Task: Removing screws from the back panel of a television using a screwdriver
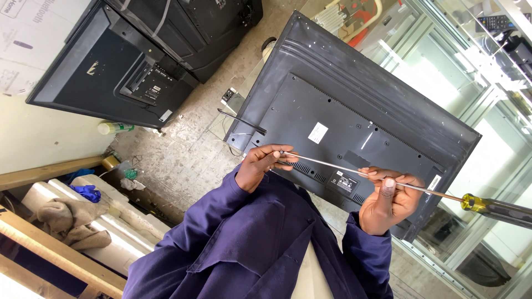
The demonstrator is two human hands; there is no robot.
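Note:
A long screwdriver (332, 164) with a thin metal shaft and a yellow and black handle (493, 208) crosses in front of the black back panel of a flat television (354, 105). My left hand (256, 166) pinches the shaft close to its tip, near the panel's lower left edge. My right hand (387, 202) is closed around the shaft further along, with the handle sticking out past it to the right. Both of my sleeves are dark blue. A white label (317, 133) sits near the middle of the panel.
A second black television (105, 72) leans against the wall at upper left, with a green and white bottle (114, 127) below it. Glass cabinet panels (471, 83) stand at the right. Wooden rails, white slabs, rags (72, 221) and a blue cloth (87, 192) lie at lower left on rough concrete.

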